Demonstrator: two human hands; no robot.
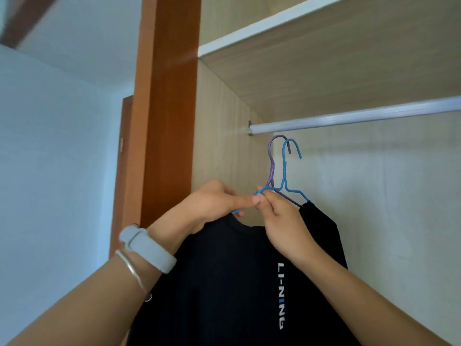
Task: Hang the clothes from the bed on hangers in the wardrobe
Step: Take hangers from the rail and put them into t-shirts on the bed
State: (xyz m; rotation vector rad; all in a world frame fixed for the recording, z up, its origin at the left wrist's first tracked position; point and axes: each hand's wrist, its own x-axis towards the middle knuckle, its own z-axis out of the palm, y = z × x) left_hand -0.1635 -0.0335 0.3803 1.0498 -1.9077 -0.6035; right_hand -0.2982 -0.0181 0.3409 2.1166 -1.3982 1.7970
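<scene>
my left hand (214, 203) and right hand (284, 226) pinched the blue hanger (284, 168) with the black t-shirt (224, 270) below the rail (349, 117).

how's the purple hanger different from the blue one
Colour: the purple hanger is violet, the blue hanger bright blue.
Height: the purple hanger's hook reaches higher, close under the rod; the blue hanger's hook tops out lower.
Place: the purple hanger sits left and behind, the blue hanger in front.
Shared: both are thin wire, neither is hooked on the rod, and the left hand and right hand pinch them low down.
</scene>
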